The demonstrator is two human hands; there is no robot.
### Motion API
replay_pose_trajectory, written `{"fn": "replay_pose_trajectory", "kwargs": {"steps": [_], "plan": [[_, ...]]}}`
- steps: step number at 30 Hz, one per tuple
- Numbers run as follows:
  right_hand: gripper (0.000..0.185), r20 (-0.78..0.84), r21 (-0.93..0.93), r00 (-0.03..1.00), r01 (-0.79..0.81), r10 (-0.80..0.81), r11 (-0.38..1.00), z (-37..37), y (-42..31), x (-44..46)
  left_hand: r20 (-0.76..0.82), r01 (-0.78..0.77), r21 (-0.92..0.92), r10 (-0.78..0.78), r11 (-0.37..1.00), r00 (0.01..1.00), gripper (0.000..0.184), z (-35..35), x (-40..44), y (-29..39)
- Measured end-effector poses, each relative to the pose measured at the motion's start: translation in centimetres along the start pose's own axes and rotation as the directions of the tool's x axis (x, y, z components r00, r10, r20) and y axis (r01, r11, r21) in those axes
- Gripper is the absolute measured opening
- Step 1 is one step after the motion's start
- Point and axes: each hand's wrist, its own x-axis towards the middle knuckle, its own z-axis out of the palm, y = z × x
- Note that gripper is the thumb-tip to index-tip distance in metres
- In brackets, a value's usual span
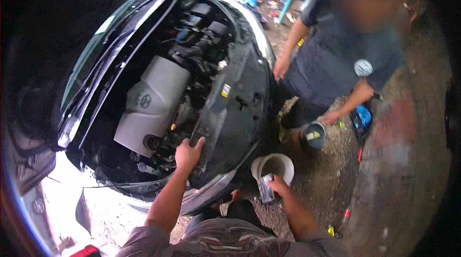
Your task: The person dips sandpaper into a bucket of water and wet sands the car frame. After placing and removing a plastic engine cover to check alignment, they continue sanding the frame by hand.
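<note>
Gritty ground (331, 180) | white bucket (287, 166) | small red item (346, 215) | yellow-and-black item (333, 231) | blue item (364, 116)

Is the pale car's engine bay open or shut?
Open: the grey plastic engine cover is in plain view beyond the left hand.

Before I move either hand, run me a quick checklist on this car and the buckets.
1. Left hand at the engine bay's front edge: ok.
2. Right hand gripping the held item: ok.
3. White bucket close to that item: ok.
4. Engine cover over the engine: ok.
5. Co-worker apart from your hands: ok, near the dark bucket.
6. Held item's contents: cannot tell.
</note>
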Motion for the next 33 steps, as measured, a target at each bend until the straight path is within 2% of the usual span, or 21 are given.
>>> {"fn": "replay_pose_trajectory", "kwargs": {"steps": [1, 3, 4, 5, 7, 8, 10, 11, 13, 14, 17, 18, 19, 22, 24, 25, 27, 28, 29, 31, 33], "plan": [[0.046, -0.002, -0.027, 1.0, 0.009, -0.009, 1.0, 0.7, 3.4, 2.7, 0.118, -0.011, -0.019, 0.013, 1.0, 0.993, 0.084, -0.5, 1.0, 0.2], [0.049, 0.015, -0.019, 1.0, 0.012, -0.012, 1.0, -0.2, 1.3, 0.6, 0.335, 0.013, -0.118, 0.028, 0.993, 0.942, 0.088, 0.3, 3.4, -1.3], [0.055, -0.029, -0.135, 0.996, 0.076, -0.081, 0.988, 1.1, 6.8, 5.0, 0.338, 0.079, -0.191, -0.01, 0.978, 0.941, 0.088, 3.7, 6.4, -4.5], [0.055, -0.029, -0.125, 0.997, 0.066, -0.07, 0.99, 1.3, 6.8, 4.2, 0.383, 0.201, -0.34, -0.06, 0.919, 0.922, 0.082, 1.9, 5.3, -1.9], [0.06, -0.018, -0.097, 0.998, 0.052, -0.054, 0.994, 0.5, 4.0, 2.2, 0.247, 0.155, -0.253, -0.091, 0.955, 0.965, 0.075, 1.1, 4.9, -0.1], [0.05, -0.047, -0.184, 0.997, -0.068, 0.061, 0.98, 0.3, 2.2, 1.1, 0.253, 0.154, -0.247, -0.09, 0.957, 0.963, 0.075, 1.7, 4.1, 0.1], [0.051, -0.056, -0.171, 0.998, -0.049, 0.04, 0.984, 1.4, 4.8, 3.1, -0.07, -0.078, -0.075, 0.073, 0.994, 0.995, 0.069, 3.1, 2.0, 0.2], [0.051, -0.063, -0.163, 0.998, -0.025, 0.015, 0.986, 1.9, 6.3, 3.6, -0.059, -0.076, -0.07, 0.072, 0.995, 0.996, 0.069, 3.1, 0.8, 0.2], [0.051, -0.047, -0.123, 0.999, -0.014, 0.008, 0.992, 1.3, 4.2, 1.2, -0.116, -0.055, -0.069, 0.047, 0.996, 0.992, 0.068, 2.7, -1.7, 0.1], [0.051, -0.036, -0.085, 0.999, 0.006, -0.01, 0.996, 0.9, 3.1, 0.5, -0.096, -0.054, -0.191, 0.036, 0.98, 0.995, 0.067, 4.1, -1.9, -1.6], [0.05, -0.064, -0.067, 0.998, 0.003, -0.007, 0.998, 0.8, 3.8, -0.1, -0.132, -0.095, -0.107, 0.08, 0.99, 0.988, 0.067, 6.1, -2.1, -2.8], [0.048, -0.026, -0.014, 1.0, -0.003, 0.002, 1.0, 0.8, 4.4, 0.0, -0.14, -0.102, -0.163, 0.079, 0.981, 0.987, 0.069, 5.5, -1.3, -2.2], [0.047, 0.009, 0.04, 1.0, -0.006, 0.006, 0.999, 0.8, 5.4, 0.3, -0.102, -0.057, -0.109, 0.046, 0.992, 0.994, 0.072, 5.9, 1.2, -3.3], [0.048, -0.085, -0.042, 0.996, 0.008, -0.011, 0.999, 1.8, 9.5, 2.7, -0.079, -0.044, -0.232, 0.026, 0.972, 0.997, 0.082, 8.3, 7.8, -8.1], [0.049, -0.136, -0.055, 0.99, 0.021, -0.028, 0.998, 1.5, 9.0, 2.1, 0.103, 0.026, -0.307, 0.006, 0.951, 0.995, 0.092, 8.7, 10.3, -9.2], [0.049, -0.124, -0.032, 0.992, -0.014, 0.01, 0.999, 0.9, 6.8, 0.3, 0.112, 0.026, -0.303, 0.009, 0.953, 0.994, 0.092, 10.1, 11.0, -9.6], [0.05, -0.104, -0.008, 0.993, -0.059, 0.058, 0.998, 0.5, 5.5, -0.8, 0.262, 0.101, -0.362, -0.003, 0.927, 0.965, 0.09, 13.7, 11.9, -11.3], [0.053, -0.09, -0.061, 0.995, -0.04, 0.034, 0.997, 0.5, 5.7, -0.5, 0.238, 0.115, -0.494, 0.007, 0.862, 0.971, 0.083, 12.3, 8.3, -7.5], [0.055, -0.074, -0.113, 0.997, -0.022, 0.013, 0.993, 0.5, 5.9, -0.3, 0.246, 0.118, -0.49, 0.007, 0.864, 0.969, 0.083, 12.0, 8.5, -7.3], [0.057, -0.043, -0.171, 0.997, -0.074, 0.068, 0.982, 0.5, 6.5, 0.1, 0.235, 0.102, -0.314, -0.027, 0.944, 0.972, 0.074, 11.4, 9.0, -6.6], [0.055, -0.089, -0.145, 0.996, -0.028, 0.015, 0.989, 0.5, 6.9, 0.7, 0.394, 0.25, -0.479, -0.048, 0.841, 0.918, 0.072, 9.0, 8.9, -6.4]]}}
